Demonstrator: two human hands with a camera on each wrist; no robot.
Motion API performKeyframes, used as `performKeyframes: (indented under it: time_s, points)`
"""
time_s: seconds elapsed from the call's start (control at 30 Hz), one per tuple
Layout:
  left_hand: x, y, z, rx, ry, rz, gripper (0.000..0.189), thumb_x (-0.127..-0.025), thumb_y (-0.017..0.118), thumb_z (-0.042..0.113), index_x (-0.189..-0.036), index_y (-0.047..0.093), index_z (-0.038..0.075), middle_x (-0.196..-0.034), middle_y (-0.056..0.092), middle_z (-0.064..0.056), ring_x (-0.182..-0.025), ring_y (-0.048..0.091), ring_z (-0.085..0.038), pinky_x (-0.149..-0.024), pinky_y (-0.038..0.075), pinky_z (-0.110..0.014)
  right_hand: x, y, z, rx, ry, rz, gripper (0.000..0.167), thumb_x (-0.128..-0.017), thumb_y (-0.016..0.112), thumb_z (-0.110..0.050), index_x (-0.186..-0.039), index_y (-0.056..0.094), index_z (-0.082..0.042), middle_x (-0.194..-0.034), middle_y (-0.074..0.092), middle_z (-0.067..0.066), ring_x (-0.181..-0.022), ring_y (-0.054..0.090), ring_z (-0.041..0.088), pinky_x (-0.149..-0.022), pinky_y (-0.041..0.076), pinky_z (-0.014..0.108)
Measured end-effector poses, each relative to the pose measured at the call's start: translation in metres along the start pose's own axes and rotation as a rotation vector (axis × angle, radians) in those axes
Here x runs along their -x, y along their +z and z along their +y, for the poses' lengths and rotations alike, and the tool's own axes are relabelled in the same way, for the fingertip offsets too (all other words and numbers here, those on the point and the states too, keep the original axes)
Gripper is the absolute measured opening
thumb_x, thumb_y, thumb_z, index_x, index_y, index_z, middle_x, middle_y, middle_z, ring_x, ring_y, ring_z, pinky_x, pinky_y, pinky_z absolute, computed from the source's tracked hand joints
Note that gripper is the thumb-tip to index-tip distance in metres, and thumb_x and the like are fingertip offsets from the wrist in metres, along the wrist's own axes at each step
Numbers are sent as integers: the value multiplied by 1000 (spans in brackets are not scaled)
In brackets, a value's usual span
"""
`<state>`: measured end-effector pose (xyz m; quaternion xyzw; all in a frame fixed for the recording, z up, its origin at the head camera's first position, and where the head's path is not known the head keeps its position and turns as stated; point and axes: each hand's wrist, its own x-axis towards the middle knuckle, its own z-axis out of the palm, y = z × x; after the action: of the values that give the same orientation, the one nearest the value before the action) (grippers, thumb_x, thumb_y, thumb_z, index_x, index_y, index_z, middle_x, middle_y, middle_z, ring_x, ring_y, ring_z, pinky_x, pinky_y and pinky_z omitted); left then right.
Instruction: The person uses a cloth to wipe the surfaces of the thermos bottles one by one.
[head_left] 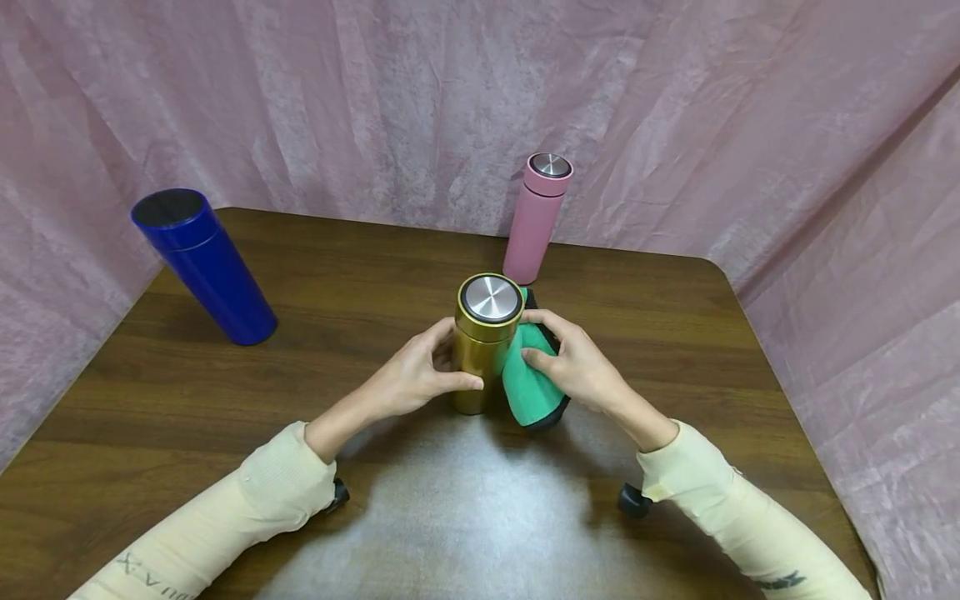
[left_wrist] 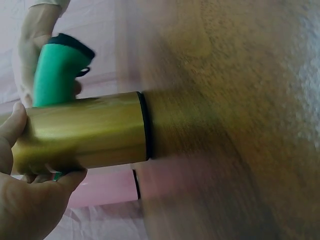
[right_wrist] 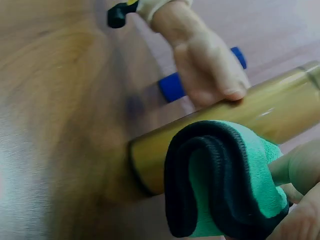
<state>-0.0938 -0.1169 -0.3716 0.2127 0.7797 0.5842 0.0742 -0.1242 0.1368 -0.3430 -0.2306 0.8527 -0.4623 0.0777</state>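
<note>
A gold thermos bottle (head_left: 480, 358) with a brushed metal lid stands near the middle of the table. My left hand (head_left: 405, 379) grips its side, thumb across the front and fingers round the back. In my right hand (head_left: 585, 367) is a green cloth (head_left: 531, 387) with black edging, pinched between thumb and fingers. The cloth lies up against the right side of the bottle, just below the lid. From the right wrist view, the cloth (right_wrist: 257, 170) shows folded over on itself, its black hem towards the camera. The left wrist view shows the bottle's black base ring (left_wrist: 145, 125).
Behind the gold bottle stands a pink thermos bottle (head_left: 534, 233), close to the table's back edge. A blue thermos bottle (head_left: 221, 279) stands at the far left. Pink curtains (head_left: 420, 108) hang behind and beside the wooden table (head_left: 660, 333).
</note>
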Motion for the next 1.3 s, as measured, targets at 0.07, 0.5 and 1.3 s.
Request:
performKeyframes:
  time_s: [0.07,0.5,1.3]
  points:
    - [0,0,0,0,-3,0,70,-85,86,8,-143,48,-1,-137,61,-15,-126,60,-29,-109,48,-44,0,6,7,29,13,-18,42,-94,69,4,-135,60,-2,-121,66,16,-103,59,28,-89,49,41]
    - [0,2,0,21,-6,-12,71,-86,85,7,-145,46,-1,-140,59,-15,-130,58,-29,-112,46,-43,-2,26,20,263,198,-172,36,-91,72,-6,-126,62,-5,-104,65,11,-88,58,24,-77,51,39]
    - [0,0,-2,34,7,-1,69,-84,86,4,-142,48,-3,-134,61,-17,-124,60,-30,-110,47,-44,30,-44,-83,87,-137,207,43,-98,71,-5,-139,62,-14,-125,64,9,-98,62,20,-77,54,23]
